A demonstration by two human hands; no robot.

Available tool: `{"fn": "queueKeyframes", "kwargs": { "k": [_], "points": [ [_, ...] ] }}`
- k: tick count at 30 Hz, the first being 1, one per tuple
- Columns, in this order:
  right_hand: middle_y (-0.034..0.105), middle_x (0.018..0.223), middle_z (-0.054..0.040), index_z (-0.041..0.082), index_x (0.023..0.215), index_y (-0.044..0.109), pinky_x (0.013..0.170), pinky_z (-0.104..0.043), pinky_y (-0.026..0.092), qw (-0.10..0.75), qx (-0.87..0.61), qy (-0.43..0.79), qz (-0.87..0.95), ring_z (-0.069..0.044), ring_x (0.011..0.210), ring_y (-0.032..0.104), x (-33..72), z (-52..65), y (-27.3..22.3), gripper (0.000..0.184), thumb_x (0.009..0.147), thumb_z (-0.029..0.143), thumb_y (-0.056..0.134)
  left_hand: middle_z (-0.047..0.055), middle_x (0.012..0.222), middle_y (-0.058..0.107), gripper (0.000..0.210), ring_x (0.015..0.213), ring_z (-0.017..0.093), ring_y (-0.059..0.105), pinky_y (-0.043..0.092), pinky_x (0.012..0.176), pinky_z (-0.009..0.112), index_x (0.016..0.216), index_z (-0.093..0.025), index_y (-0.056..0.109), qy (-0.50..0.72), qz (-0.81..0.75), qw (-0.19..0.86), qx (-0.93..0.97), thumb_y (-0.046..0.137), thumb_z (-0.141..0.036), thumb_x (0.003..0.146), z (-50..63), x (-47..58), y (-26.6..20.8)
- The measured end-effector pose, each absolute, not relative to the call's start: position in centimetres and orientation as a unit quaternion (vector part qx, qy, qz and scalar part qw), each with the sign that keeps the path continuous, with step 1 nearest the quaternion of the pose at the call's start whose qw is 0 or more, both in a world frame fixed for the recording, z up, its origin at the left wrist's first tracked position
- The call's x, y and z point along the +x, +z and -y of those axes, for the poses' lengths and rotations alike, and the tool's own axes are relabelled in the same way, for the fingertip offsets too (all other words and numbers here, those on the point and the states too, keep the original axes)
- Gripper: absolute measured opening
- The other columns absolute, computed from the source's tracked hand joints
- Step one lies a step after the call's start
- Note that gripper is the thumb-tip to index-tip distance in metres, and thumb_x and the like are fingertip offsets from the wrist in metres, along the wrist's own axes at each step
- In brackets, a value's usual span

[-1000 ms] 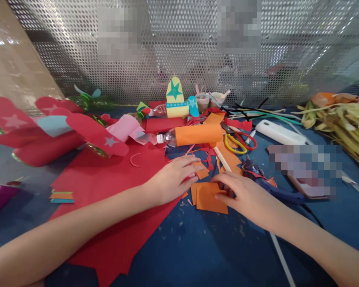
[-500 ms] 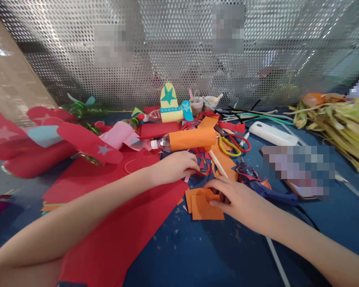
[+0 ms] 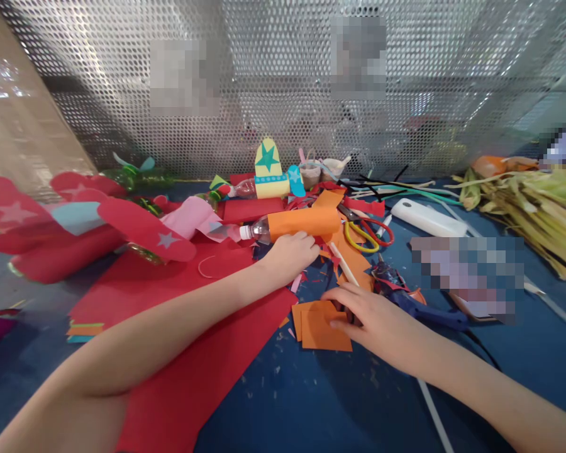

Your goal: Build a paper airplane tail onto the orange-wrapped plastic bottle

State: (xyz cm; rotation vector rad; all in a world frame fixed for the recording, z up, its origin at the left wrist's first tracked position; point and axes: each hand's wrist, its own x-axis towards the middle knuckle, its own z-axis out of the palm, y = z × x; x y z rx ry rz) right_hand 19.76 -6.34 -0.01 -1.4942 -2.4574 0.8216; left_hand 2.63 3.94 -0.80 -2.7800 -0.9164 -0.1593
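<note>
My left hand (image 3: 292, 257) is just in front of a plastic bottle wrapped in orange paper (image 3: 304, 223), over small red scraps. Its fingers curl downward, and their tips are hidden, so I cannot see what they hold. My right hand (image 3: 361, 311) rests beside a few orange paper squares (image 3: 327, 330), thumb and forefinger apart over their upper right part. Between the hands and the bottle lies a thin white stick (image 3: 343, 264). Red sheets (image 3: 170, 396) spread under my left forearm.
Yellow-and-red-handled scissors (image 3: 365, 236), a blue glue gun (image 3: 422, 305), a white device (image 3: 428, 217) and a blurred phone (image 3: 471, 277) lie to the right. Red paper-covered bottle planes (image 3: 70, 251) stand at left, a yellow one (image 3: 270, 182) at the back. A perforated metal panel (image 3: 283, 82) rises behind.
My left hand has moved slightly away from me and to the right, closer to the orange-wrapped bottle. The right hand has stayed almost still by the orange squares. The view has shifted slightly.
</note>
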Motion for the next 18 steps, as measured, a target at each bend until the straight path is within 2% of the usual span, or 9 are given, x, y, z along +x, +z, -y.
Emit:
{"fn": "queueKeyframes", "kwargs": {
  "k": [4,9,11,14,18],
  "points": [
    [0.059,0.106,-0.0077,0.020,0.109,0.054,0.077,-0.038,0.050,0.080,-0.491,0.270,0.824,-0.022,0.090,0.062,19.9,6.3,-0.1,0.022,0.088,0.016,0.053,0.012,0.086,0.067,0.024,0.084,0.025,0.064,0.050,0.066,0.033,0.086,-0.009,0.068,-0.046,0.328,0.086,-0.940,0.053,-0.027,0.089,-3.9,2.2,-0.4],
    [0.060,0.108,-0.0091,0.019,0.113,0.053,0.079,-0.038,0.051,0.091,-0.484,0.261,0.830,-0.021,0.090,0.063,20.1,6.4,-0.1,0.028,0.086,0.011,0.051,0.013,0.106,0.064,0.041,0.100,0.025,0.060,0.050,0.081,0.035,0.111,-0.010,0.061,-0.066,0.312,0.056,-0.946,0.055,-0.043,0.086,-3.5,0.7,0.5],
    [0.060,0.109,-0.0094,0.019,0.116,0.051,0.076,-0.036,0.052,0.093,-0.495,0.260,0.824,-0.020,0.086,0.064,20.1,6.4,0.0,0.032,0.085,0.010,0.051,0.013,0.112,0.061,0.042,0.103,0.025,0.058,0.049,0.084,0.037,0.117,-0.011,0.056,-0.088,0.304,0.039,-0.948,0.057,-0.039,0.086,-3.0,0.0,0.6],
    [0.058,0.107,-0.0088,0.020,0.118,0.050,0.069,-0.033,0.052,0.105,-0.506,0.255,0.817,-0.017,0.078,0.064,20.0,6.3,0.0,0.035,0.084,0.012,0.054,0.013,0.115,0.058,0.034,0.103,0.025,0.057,0.050,0.085,0.038,0.119,-0.013,0.056,-0.095,0.295,0.030,-0.950,0.056,-0.024,0.087,-2.1,-0.8,0.4],
    [0.055,0.105,-0.0055,0.021,0.109,0.051,0.067,-0.031,0.051,0.117,-0.508,0.248,0.816,-0.014,0.070,0.062,20.1,6.3,0.2,0.028,0.083,0.010,0.055,0.013,0.104,0.061,0.021,0.097,0.024,0.057,0.049,0.085,0.038,0.103,-0.012,0.064,-0.128,0.288,0.015,-0.949,0.048,-0.018,0.091,-0.9,-1.3,0.0]
  ]
}}
